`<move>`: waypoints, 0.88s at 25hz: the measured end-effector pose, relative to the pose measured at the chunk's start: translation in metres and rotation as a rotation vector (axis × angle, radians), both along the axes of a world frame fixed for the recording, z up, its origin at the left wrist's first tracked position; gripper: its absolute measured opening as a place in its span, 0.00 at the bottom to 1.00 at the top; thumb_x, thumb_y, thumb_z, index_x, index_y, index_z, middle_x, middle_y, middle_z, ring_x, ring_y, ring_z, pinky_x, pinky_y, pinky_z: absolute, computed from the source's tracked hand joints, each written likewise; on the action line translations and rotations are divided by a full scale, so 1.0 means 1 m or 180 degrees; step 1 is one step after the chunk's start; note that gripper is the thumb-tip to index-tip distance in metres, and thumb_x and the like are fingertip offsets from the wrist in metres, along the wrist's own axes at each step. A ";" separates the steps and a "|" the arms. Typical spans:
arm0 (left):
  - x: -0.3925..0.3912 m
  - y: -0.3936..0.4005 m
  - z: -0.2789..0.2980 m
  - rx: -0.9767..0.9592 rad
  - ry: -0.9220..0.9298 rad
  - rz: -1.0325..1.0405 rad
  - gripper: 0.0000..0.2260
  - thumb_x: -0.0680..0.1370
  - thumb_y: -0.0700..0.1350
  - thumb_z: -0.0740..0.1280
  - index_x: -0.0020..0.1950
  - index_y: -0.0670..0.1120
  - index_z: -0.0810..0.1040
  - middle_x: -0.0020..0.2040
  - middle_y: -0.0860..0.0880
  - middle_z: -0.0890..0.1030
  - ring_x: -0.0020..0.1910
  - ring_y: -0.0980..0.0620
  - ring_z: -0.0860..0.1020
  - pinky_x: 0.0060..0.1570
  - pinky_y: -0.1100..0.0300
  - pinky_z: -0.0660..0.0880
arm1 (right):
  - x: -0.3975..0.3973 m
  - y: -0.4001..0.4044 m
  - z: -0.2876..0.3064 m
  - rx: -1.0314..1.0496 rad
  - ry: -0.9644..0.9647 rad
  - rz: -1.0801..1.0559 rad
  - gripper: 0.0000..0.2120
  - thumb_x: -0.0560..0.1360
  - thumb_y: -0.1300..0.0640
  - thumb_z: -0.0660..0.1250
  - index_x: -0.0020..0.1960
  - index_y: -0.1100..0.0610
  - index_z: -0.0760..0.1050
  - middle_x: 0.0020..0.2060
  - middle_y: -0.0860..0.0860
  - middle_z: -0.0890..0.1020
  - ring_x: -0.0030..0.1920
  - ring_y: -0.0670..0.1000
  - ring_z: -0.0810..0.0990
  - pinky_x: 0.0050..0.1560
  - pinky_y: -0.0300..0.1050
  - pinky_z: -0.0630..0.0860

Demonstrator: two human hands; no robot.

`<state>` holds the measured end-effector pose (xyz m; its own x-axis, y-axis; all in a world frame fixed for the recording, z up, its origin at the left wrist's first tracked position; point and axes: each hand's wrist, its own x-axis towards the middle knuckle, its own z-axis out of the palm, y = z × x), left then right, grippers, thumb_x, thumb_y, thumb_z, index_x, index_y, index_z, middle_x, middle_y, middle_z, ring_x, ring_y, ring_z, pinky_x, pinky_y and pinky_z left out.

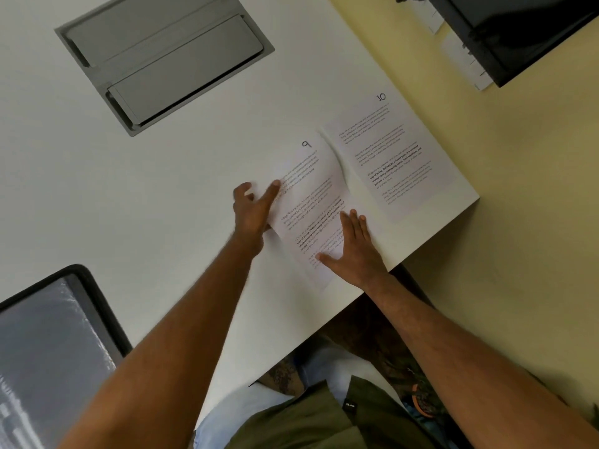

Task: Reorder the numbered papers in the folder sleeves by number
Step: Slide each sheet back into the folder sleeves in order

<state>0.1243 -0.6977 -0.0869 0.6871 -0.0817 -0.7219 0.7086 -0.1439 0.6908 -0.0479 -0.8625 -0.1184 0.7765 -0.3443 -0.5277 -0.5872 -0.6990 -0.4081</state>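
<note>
Sheet 9 (309,202), gripped by left hand (251,207), pressed by flat, spread right hand (351,247); sheet 10 (389,157) beside; grey hatch (165,59), folder (48,345) apart.

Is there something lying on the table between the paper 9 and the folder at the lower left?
Nothing visible. Between paper 9 and the folder lies only bare white table, crossed by the person's left forearm. Both hands already touch the paper: left hand, right hand.

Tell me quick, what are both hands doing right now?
Left hand: grips the edge of paper 9.
Right hand: open, flat on paper 9.
</note>
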 end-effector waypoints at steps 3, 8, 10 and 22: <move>-0.027 0.006 -0.003 -0.0661 0.0322 0.0844 0.32 0.77 0.50 0.75 0.75 0.52 0.61 0.65 0.45 0.75 0.55 0.47 0.81 0.46 0.51 0.83 | 0.003 0.001 0.004 0.0080 -0.0016 -0.0124 0.53 0.75 0.32 0.68 0.83 0.52 0.39 0.83 0.51 0.41 0.82 0.53 0.36 0.78 0.54 0.47; -0.073 0.014 -0.011 0.0079 -0.0462 -0.0833 0.14 0.83 0.40 0.62 0.68 0.49 0.72 0.58 0.49 0.81 0.56 0.46 0.82 0.45 0.52 0.85 | 0.004 0.022 0.012 0.0298 0.0009 -0.0345 0.50 0.77 0.36 0.68 0.83 0.50 0.39 0.83 0.50 0.44 0.83 0.54 0.41 0.79 0.57 0.53; -0.072 0.028 -0.012 0.0086 -0.0357 -0.0729 0.16 0.83 0.38 0.58 0.68 0.49 0.75 0.60 0.49 0.82 0.58 0.45 0.82 0.50 0.45 0.84 | 0.002 0.035 0.017 0.0548 -0.0086 -0.0517 0.49 0.78 0.39 0.69 0.83 0.50 0.39 0.83 0.49 0.45 0.83 0.54 0.47 0.79 0.57 0.58; -0.064 0.252 0.043 -0.0063 -0.0151 -0.0319 0.09 0.85 0.41 0.63 0.58 0.49 0.82 0.51 0.48 0.87 0.48 0.48 0.85 0.57 0.39 0.80 | 0.061 0.166 0.073 0.2233 -0.0789 -0.1852 0.26 0.76 0.51 0.75 0.70 0.56 0.73 0.57 0.51 0.85 0.51 0.50 0.86 0.48 0.41 0.80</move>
<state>0.0605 -0.4459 -0.0435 0.7082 -0.1658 -0.6862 0.6577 -0.1984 0.7267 0.0133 -0.6963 -0.0452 0.7005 -0.3796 -0.6043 -0.6067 0.1290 -0.7844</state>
